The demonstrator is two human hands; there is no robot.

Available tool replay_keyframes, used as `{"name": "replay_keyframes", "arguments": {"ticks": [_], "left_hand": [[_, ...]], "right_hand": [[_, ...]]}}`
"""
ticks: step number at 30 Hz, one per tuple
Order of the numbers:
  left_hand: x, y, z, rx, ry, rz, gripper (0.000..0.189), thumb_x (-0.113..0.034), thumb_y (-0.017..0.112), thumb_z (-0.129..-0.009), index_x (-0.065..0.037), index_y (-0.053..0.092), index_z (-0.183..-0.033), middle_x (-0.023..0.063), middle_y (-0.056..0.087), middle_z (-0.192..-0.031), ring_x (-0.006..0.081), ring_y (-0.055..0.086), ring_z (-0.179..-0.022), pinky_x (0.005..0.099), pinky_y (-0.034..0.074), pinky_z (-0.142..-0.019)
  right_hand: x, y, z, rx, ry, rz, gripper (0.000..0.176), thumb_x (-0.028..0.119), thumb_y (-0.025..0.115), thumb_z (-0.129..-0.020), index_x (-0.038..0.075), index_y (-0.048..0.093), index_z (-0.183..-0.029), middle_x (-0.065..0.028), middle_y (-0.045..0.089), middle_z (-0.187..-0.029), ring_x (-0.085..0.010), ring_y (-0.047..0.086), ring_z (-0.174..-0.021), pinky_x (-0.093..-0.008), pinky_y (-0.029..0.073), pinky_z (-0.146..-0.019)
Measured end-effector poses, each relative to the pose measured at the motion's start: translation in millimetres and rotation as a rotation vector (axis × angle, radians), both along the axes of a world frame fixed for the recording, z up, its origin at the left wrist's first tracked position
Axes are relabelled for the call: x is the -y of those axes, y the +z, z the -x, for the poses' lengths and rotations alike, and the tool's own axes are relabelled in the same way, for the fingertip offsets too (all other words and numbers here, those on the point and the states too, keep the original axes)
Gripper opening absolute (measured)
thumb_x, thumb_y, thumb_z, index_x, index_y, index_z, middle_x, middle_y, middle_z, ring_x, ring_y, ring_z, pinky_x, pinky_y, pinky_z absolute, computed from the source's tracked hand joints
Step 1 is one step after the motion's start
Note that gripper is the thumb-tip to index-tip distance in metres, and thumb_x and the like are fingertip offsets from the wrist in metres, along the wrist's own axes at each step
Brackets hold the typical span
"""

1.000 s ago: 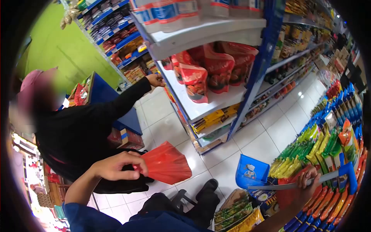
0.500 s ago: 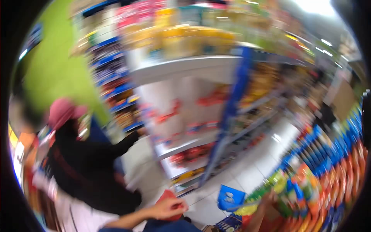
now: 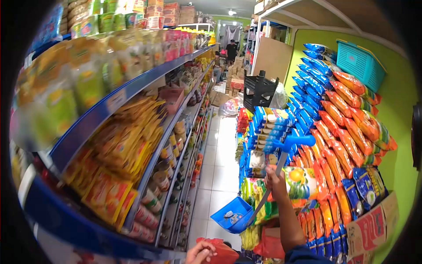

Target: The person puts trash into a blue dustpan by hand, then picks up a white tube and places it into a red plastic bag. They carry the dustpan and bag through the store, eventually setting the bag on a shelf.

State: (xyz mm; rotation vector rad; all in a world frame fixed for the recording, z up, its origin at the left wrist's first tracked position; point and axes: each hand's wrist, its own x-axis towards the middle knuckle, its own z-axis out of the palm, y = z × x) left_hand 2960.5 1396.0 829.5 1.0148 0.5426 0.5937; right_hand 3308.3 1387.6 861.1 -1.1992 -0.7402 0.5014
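My right hand (image 3: 276,182) is wrapped round the grey pole of a long-handled blue dustpan (image 3: 233,214), whose blue grip (image 3: 296,141) points up and to the right. The pan hangs tilted over the white tiled floor, with small pale litter in it. At the bottom centre my left hand (image 3: 201,253) has its fingers curled beside a red item (image 3: 223,252); whether it grips that item is unclear.
Stocked blue-edged shelves (image 3: 116,100) line the left side. Piled orange and blue packets (image 3: 338,145) fill the right, below a teal basket (image 3: 358,64). Black crates (image 3: 259,90) and cartons stand ahead. A person (image 3: 231,51) is far down the aisle.
The view has swung to the right, from the shelf end to the length of the aisle. The person in the pink cap is out of view. The dustpan's upper grip now shows.
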Motion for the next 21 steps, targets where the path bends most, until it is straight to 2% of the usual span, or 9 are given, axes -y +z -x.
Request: {"name": "replay_keyframes", "arguments": {"ticks": [1,3,5,6,9,13,17,18,21], "left_hand": [[-21,-5,-25,0.033,-0.047,0.054,0.023,-0.027,0.051,-0.090,-0.005,0.056,-0.091,-0.0027,0.050,-0.068,0.0042,0.045,-0.058,0.0169,0.038,-0.052],[-51,2,-76,-0.009,-0.025,-0.002,0.021,-0.024,0.049,-0.090,-0.005,0.057,-0.091,-0.0025,0.050,-0.068,0.0043,0.045,-0.057,0.0166,0.036,-0.051],[-89,7,-126,0.177,-0.173,0.065,0.019,-0.017,0.045,-0.092,0.000,0.053,-0.094,0.0013,0.048,-0.066,0.0075,0.044,-0.058,0.0266,0.043,-0.068],[-100,22,-149,0.095,-0.181,0.016,0.020,-0.018,0.046,-0.090,0.001,0.053,-0.093,0.0003,0.045,-0.066,0.0058,0.035,-0.054,0.0235,0.040,-0.065],[-152,36,-208,0.035,-0.202,-0.078,0.019,-0.016,0.046,-0.090,0.001,0.053,-0.093,-0.0007,0.045,-0.062,0.0051,0.037,-0.055,0.0239,0.040,-0.066],[-249,9,-288,0.085,-0.146,-0.039,0.018,-0.015,0.047,-0.089,0.002,0.053,-0.091,0.0004,0.047,-0.066,0.0060,0.041,-0.056,0.0221,0.040,-0.065],[-344,-13,-374,0.072,-0.105,0.014,0.017,-0.015,0.047,-0.088,0.001,0.053,-0.089,0.0016,0.049,-0.066,0.0074,0.042,-0.057,0.0225,0.042,-0.067],[-369,-15,-399,0.011,-0.145,-0.048,0.018,-0.021,0.048,-0.090,-0.005,0.056,-0.090,-0.0027,0.050,-0.068,0.0041,0.044,-0.058,0.0165,0.034,-0.052],[-458,-23,-466,-0.032,-0.209,-0.036,0.015,-0.016,0.048,-0.090,-0.004,0.057,-0.084,-0.0027,0.050,-0.070,0.0035,0.043,-0.062,0.0157,0.033,-0.055]], "right_hand": [[-5,-6,-18,-0.051,0.001,-0.008,0.026,0.018,0.054,-0.088,0.010,0.046,-0.064,0.0062,0.034,-0.047,-0.0043,0.029,-0.036,-0.0209,0.024,-0.035],[-22,-27,-53,-0.031,-0.070,-0.023,0.031,0.020,0.053,-0.089,0.012,0.037,-0.063,0.0046,0.029,-0.047,-0.0058,0.027,-0.036,-0.0229,0.023,-0.036],[-43,-41,-86,-0.044,-0.054,-0.039,0.030,0.019,0.053,-0.089,0.010,0.039,-0.064,0.0048,0.030,-0.047,-0.0055,0.027,-0.037,-0.0222,0.023,-0.036],[-57,-49,-102,-0.060,-0.054,-0.048,0.029,0.019,0.053,-0.088,0.009,0.039,-0.064,0.0048,0.030,-0.047,-0.0055,0.028,-0.037,-0.0221,0.023,-0.036],[-112,-71,-152,-0.048,-0.084,-0.046,0.027,0.016,0.055,-0.087,0.009,0.040,-0.065,0.0041,0.034,-0.047,-0.0053,0.030,-0.037,-0.0216,0.024,-0.037],[-209,-113,-222,-0.088,-0.195,-0.056,0.027,0.015,0.056,-0.086,0.012,0.040,-0.065,0.0048,0.035,-0.048,-0.0044,0.030,-0.038,-0.0220,0.025,-0.037],[-324,-156,-305,0.035,-0.264,-0.014,0.029,0.017,0.057,-0.085,0.012,0.040,-0.062,0.0043,0.038,-0.048,-0.0048,0.034,-0.039,-0.0219,0.028,-0.037],[-355,-164,-328,0.110,-0.300,0.037,0.031,0.017,0.057,-0.085,0.011,0.041,-0.059,0.0035,0.040,-0.048,-0.0054,0.037,-0.039,-0.0224,0.029,-0.037],[-457,-163,-400,0.069,-0.240,0.163,0.031,0.016,0.061,-0.083,0.009,0.046,-0.056,0.0021,0.043,-0.048,-0.0068,0.041,-0.041,-0.0251,0.031,-0.037]]}}
